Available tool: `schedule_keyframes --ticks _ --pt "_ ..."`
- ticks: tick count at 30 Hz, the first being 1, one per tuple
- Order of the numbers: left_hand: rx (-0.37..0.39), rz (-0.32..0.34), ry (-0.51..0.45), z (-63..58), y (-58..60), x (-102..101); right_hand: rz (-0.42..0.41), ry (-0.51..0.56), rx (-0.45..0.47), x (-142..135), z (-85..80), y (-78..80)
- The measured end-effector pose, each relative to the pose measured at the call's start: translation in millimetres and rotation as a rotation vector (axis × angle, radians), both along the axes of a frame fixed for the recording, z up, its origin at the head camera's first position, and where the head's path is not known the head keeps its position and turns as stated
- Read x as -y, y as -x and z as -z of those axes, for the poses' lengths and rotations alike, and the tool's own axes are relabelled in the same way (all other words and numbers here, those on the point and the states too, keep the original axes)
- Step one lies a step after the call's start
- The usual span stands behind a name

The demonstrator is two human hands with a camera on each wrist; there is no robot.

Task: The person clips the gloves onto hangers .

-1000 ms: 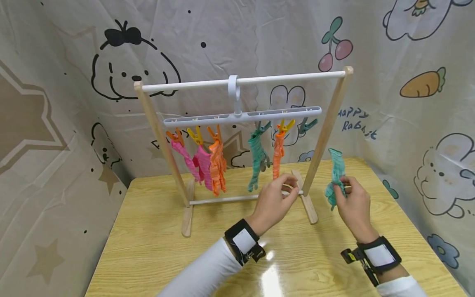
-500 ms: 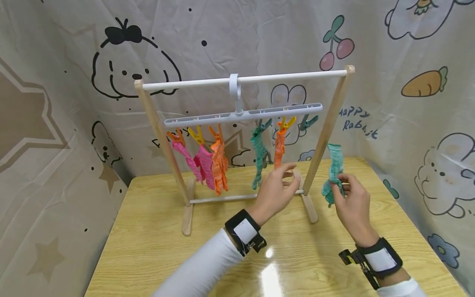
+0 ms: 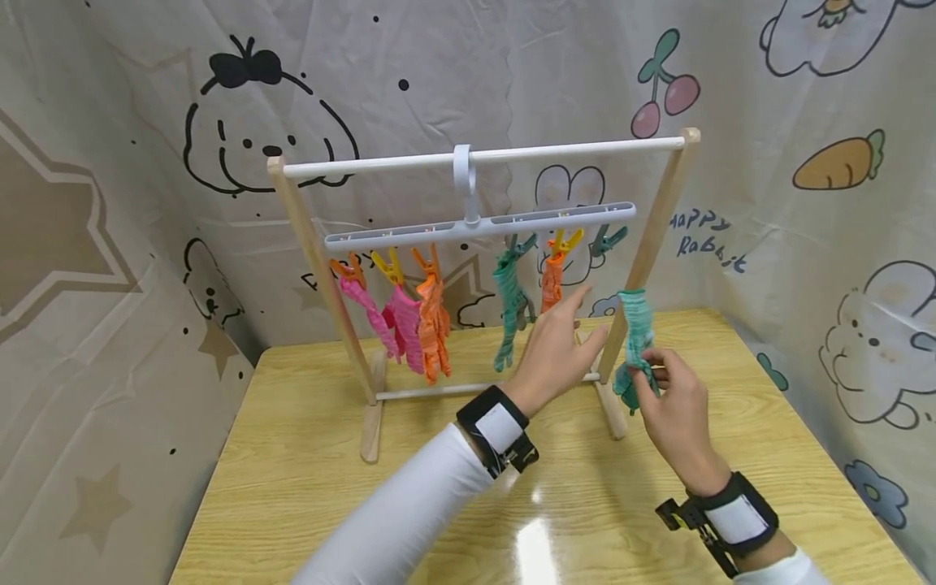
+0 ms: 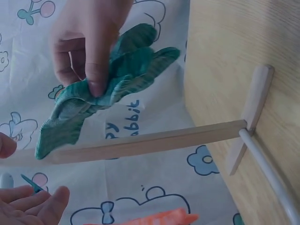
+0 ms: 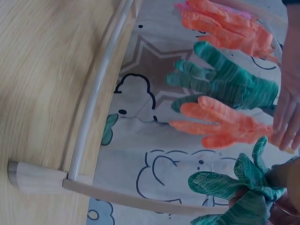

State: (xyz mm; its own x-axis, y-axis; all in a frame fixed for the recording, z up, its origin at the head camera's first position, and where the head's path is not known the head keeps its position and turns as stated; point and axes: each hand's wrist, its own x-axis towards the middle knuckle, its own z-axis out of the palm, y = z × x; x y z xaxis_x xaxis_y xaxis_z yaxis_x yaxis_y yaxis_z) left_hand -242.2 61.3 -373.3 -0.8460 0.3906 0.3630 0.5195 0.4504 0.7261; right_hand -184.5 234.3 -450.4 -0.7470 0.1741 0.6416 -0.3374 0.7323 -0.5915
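My right hand (image 3: 676, 410) pinches a green knitted glove (image 3: 636, 321) between thumb and fingers, in front of the rack's right post. Its cuff points up; in the right wrist view the green glove's fingers (image 5: 218, 185) splay out below the grip. My left hand (image 3: 556, 353) has thumb and fingers spread, holding nothing, before a hanging orange glove (image 3: 552, 280). That glove hangs from a yellow clothespin (image 3: 566, 241), its lower part hidden by the hand in the head view. A dark green clothespin (image 3: 608, 240) with nothing in it hangs at the hanger's right end.
A wooden rack (image 3: 483, 157) with a white top rod carries a grey-blue hanger (image 3: 409, 237). Another green glove (image 3: 506, 301), an orange glove (image 3: 433, 325) and pink gloves (image 3: 402, 325) hang from clips. Below is a wooden table (image 3: 307, 504); printed cloth (image 3: 439, 65) stands behind.
My right hand has moved left with the green glove, from beside the rack to in front of its right post. My left hand has risen slightly rightward and its fingers have spread.
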Motion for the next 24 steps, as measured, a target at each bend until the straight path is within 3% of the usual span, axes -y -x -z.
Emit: schedule_keyframes --ticks 7,12,17,24 --pt "0.066 0.060 -0.038 -14.4 9.0 -10 -0.030 -0.003 0.006 5 2.2 -0.2" --pt "0.168 0.096 -0.028 -22.8 15.1 -16 -0.049 -0.001 0.019 8 4.3 -0.4" --pt "0.246 0.078 -0.014 -29.9 21.0 -22 -0.053 -0.006 0.027 9 6.1 0.1" --pt "0.263 0.024 -0.039 -38.3 32.9 -27 -0.050 0.002 0.034 10 7.1 -0.6"
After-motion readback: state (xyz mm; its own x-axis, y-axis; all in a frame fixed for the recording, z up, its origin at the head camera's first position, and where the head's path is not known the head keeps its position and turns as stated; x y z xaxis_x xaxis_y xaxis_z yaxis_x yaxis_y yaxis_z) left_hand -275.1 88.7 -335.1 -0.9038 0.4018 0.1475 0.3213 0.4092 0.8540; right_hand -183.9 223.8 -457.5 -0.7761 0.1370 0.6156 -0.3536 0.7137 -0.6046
